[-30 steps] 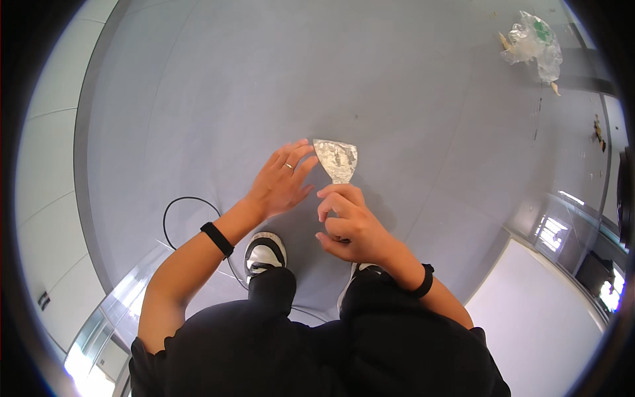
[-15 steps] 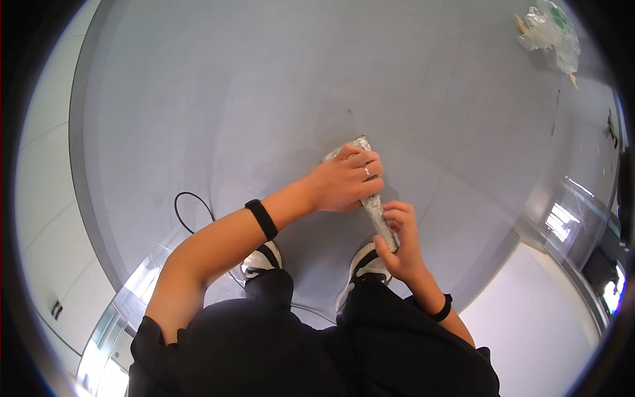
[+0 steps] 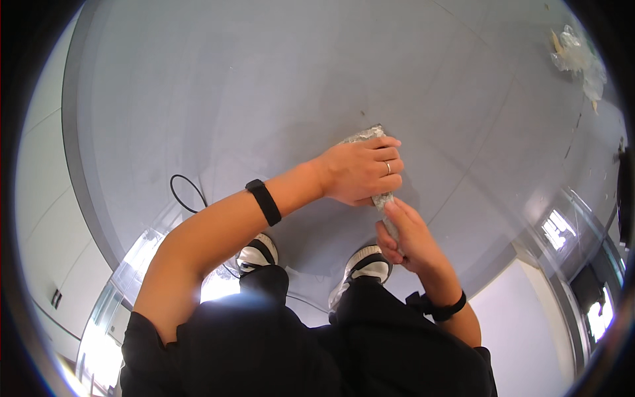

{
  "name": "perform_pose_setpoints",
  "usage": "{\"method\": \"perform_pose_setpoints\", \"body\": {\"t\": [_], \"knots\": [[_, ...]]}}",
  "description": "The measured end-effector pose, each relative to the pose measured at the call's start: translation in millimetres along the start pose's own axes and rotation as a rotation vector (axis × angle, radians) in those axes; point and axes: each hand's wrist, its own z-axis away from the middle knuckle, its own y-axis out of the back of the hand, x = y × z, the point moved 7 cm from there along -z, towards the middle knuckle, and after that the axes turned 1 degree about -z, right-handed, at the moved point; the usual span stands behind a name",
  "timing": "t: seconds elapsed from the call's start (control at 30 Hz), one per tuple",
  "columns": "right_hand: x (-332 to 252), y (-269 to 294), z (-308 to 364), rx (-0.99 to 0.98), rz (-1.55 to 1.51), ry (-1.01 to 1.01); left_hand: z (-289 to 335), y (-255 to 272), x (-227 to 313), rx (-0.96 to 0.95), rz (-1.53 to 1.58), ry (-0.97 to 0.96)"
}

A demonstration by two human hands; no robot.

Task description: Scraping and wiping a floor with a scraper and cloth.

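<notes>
A long, silvery-grey, crinkled bundle (image 3: 366,135), seemingly wrapped, sits between my hands above the floor, with a wide far end and a narrow near end. My left hand (image 3: 359,171), with a ring on one finger, lies over its wider part, fingers curled across it and hiding most of it. Lower down, my right hand (image 3: 415,239) grips the narrow end, thumb on the upper side and fingers bent round it. What is inside the wrapping does not show.
Grey floor (image 3: 264,92) stretches ahead. A crumpled clear plastic bag (image 3: 579,63) lies at the far right. A black cable (image 3: 178,193) loops beside my left shoe (image 3: 258,253); my right shoe (image 3: 369,266) stands below the bundle. A white panel (image 3: 522,317) rises at right.
My right hand has shifted its hold: its thumb, low at the near end before, now lies higher on top, with the fingers curled round. The left hand stays over the wide part.
</notes>
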Motion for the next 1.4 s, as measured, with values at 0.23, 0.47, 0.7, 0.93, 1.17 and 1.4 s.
{"method": "perform_pose_setpoints", "body": {"t": [0.23,0.47,0.7,0.93,1.17,1.4], "knots": [[-15,9,-1,0.084,0.110,0.011,-8,-8,1,-0.085,0.067,-0.048],[-13,10,-1,0.078,0.111,0.019,-6,-10,-3,0.022,-0.012,-0.029],[-10,1,-1,0.075,0.046,0.052,-5,-13,1,0.018,0.039,-0.038],[1,0,-3,0.093,0.013,0.033,-6,-4,-1,0.000,-0.015,-0.064],[-3,-1,-2,0.113,0.000,0.086,-10,-5,-3,-0.059,0.056,-0.098],[-2,-1,0,0.126,0.020,0.092,-3,-9,1,-0.034,0.069,-0.106]]}}
